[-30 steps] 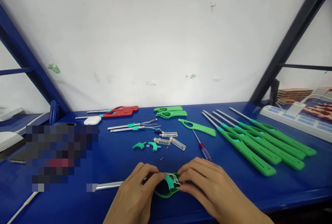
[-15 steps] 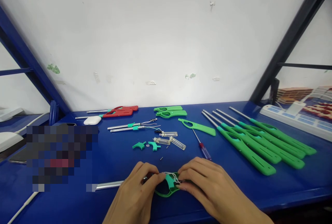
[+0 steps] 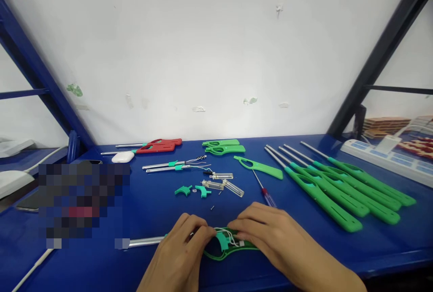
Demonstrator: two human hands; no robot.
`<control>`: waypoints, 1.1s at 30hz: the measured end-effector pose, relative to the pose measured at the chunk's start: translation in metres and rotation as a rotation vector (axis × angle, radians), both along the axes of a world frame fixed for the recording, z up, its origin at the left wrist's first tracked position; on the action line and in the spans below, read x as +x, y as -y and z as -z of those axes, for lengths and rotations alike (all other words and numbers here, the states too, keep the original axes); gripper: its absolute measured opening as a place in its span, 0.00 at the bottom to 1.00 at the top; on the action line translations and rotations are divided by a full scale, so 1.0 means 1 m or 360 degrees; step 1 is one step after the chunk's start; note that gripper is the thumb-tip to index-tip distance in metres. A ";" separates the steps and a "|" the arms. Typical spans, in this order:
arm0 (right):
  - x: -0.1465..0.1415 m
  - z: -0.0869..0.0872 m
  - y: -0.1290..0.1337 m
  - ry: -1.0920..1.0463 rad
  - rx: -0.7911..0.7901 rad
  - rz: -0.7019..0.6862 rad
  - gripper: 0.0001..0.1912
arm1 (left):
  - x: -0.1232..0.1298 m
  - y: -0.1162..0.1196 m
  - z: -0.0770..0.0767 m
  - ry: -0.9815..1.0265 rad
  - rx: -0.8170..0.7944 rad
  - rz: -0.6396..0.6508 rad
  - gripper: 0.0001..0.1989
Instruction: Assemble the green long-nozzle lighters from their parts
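Note:
An opened green gas lighter lies in front of me at the table's near edge, its silver tube pointing left. Inside the handle shell show a teal trigger, white wires and a small white connector. My left hand is closed round the front of the handle, thumb and fingertips beside the trigger. My right hand covers the rear of the handle, its fingers bent down over the shell by the wires. What lies beneath its palm is hidden.
Beyond my hands lie teal triggers, clear fuel tanks, a screw, a screwdriver and a loose green shell. Several green lighters lie right, red ones at the back left. A power strip stands far right.
My right hand's fingers have lifted and shifted slightly, so the white connector and more of the handle's rear now show. My left hand keeps its hold. The view has moved a little.

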State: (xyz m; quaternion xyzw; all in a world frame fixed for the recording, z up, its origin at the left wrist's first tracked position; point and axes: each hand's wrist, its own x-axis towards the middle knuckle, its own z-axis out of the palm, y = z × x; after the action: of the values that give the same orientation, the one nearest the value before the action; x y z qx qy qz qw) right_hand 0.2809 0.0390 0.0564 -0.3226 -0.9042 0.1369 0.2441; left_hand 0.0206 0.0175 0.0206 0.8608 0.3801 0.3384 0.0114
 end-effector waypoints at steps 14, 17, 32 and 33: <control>-0.008 -0.005 -0.015 0.0577 0.0753 -0.0179 0.13 | 0.001 0.003 0.002 0.0019 0.0010 -0.0006 0.20; -0.009 -0.006 -0.016 0.0570 0.0779 -0.0167 0.11 | 0.001 0.004 0.002 0.0009 0.0016 -0.0006 0.20; 0.000 0.015 0.020 -0.0243 0.0363 0.0247 0.11 | 0.000 0.004 0.000 0.0097 0.0070 0.0073 0.22; 0.001 0.019 0.021 -0.0240 0.0351 0.0247 0.12 | 0.001 0.004 -0.001 0.0111 0.0080 0.0082 0.22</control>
State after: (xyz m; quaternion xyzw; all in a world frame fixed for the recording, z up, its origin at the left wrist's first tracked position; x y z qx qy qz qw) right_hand 0.2815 0.0180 0.0378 -0.3516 -0.8651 0.0413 0.3553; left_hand 0.0213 0.0131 0.0215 0.8580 0.3485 0.3773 0.0116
